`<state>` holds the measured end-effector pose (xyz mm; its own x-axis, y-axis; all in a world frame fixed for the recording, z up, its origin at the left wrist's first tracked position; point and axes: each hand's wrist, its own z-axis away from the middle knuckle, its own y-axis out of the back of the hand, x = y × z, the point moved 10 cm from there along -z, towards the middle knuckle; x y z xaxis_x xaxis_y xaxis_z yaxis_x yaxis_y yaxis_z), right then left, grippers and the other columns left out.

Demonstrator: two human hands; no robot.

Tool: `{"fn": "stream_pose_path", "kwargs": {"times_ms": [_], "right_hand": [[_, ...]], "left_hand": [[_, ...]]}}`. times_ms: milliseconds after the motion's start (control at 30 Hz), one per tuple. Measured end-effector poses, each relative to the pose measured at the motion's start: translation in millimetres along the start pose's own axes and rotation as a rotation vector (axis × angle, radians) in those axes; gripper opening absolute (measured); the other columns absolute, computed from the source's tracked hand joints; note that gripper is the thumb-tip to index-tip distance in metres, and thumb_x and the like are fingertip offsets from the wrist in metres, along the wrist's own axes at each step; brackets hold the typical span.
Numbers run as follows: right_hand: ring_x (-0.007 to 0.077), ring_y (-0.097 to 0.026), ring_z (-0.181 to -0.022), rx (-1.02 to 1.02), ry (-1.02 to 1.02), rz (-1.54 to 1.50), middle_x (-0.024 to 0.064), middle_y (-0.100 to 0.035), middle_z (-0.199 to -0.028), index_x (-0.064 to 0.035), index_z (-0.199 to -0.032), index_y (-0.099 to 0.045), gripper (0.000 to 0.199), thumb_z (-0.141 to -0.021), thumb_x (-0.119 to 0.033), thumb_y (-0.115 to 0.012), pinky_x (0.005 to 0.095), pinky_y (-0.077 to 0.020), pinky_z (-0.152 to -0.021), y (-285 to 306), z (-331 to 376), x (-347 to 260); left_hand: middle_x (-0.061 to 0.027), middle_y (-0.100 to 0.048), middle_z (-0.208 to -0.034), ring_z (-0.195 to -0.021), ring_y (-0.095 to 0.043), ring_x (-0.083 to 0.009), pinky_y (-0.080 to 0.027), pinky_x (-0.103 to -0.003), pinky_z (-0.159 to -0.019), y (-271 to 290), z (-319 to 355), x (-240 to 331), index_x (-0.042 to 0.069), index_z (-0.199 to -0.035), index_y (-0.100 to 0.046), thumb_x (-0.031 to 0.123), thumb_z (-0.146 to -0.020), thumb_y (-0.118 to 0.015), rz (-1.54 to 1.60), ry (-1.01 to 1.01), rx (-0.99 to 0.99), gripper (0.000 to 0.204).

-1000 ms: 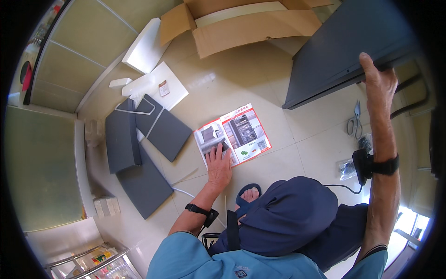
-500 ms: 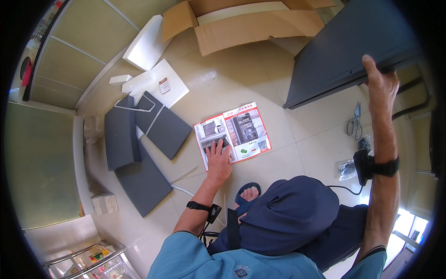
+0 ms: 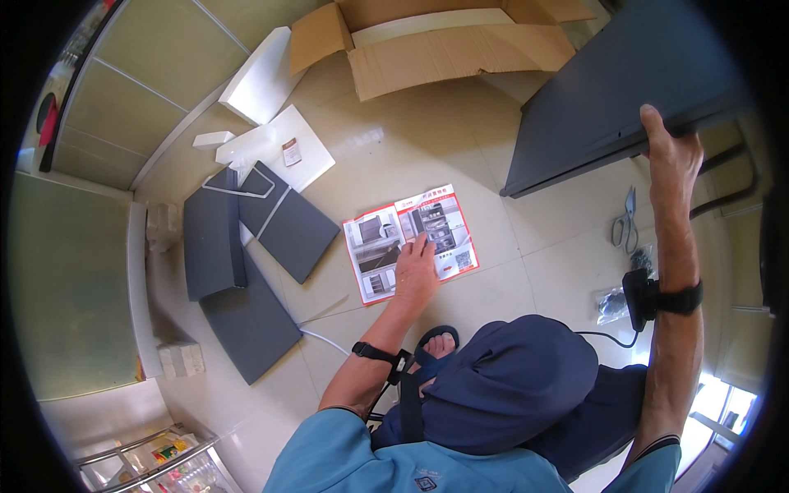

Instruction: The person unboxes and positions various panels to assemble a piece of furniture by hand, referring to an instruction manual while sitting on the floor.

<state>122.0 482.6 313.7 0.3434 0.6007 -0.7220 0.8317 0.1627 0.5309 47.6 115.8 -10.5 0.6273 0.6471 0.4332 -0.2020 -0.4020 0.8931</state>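
A person's left forearm (image 3: 388,324) angles up from lower center toward mid-frame, the left hand (image 3: 417,275) palm down, fingers (image 3: 420,244) reaching forward and slightly bent. At right, the right arm (image 3: 677,263) stretches nearly straight upward, the right hand (image 3: 675,164) gripping at upper right, thumb (image 3: 652,122) extended, its fingers mostly hidden.

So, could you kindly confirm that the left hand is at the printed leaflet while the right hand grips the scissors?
Not quite: the head view shows the right hand gripping the edge of the large dark panel; the scissors lie on the floor. The left hand is at the printed leaflet.
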Motion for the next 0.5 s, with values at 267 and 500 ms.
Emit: {"fn": "stream_pose_path", "kwargs": {"times_ms": [267, 500], "right_hand": [[0.0337, -0.065, -0.099, 0.014, 0.009, -0.018, 0.0251, -0.066, -0.106, 0.0098, -0.114, -0.062, 0.064, -0.075, -0.040, -0.069, 0.0417, -0.0489, -0.092, -0.7, 2.5, -0.9], [0.0348, -0.065, -0.099, 0.008, 0.022, -0.012, 0.0256, -0.066, -0.105, 0.0099, -0.114, -0.062, 0.064, -0.075, -0.039, -0.071, 0.0422, -0.0496, -0.092, -1.0, -1.4, 4.7]], "left_hand": [[-0.0178, -0.035, -0.148, -0.093, -0.061, -0.0381, -0.053, -0.047, -0.079, -29.0, -21.8, 8.1, -0.001, -0.137, -0.043, 0.009, -0.075, -0.065, -0.016, 0.114, -0.256, 0.066], [-0.0239, -0.026, -0.152, -0.085, -0.063, -0.0411, -0.053, -0.047, -0.077, -44.0, -24.7, 8.1, 0.001, -0.141, -0.039, 0.010, -0.077, -0.058, -0.144, 0.053, -0.278, 0.067]]}}
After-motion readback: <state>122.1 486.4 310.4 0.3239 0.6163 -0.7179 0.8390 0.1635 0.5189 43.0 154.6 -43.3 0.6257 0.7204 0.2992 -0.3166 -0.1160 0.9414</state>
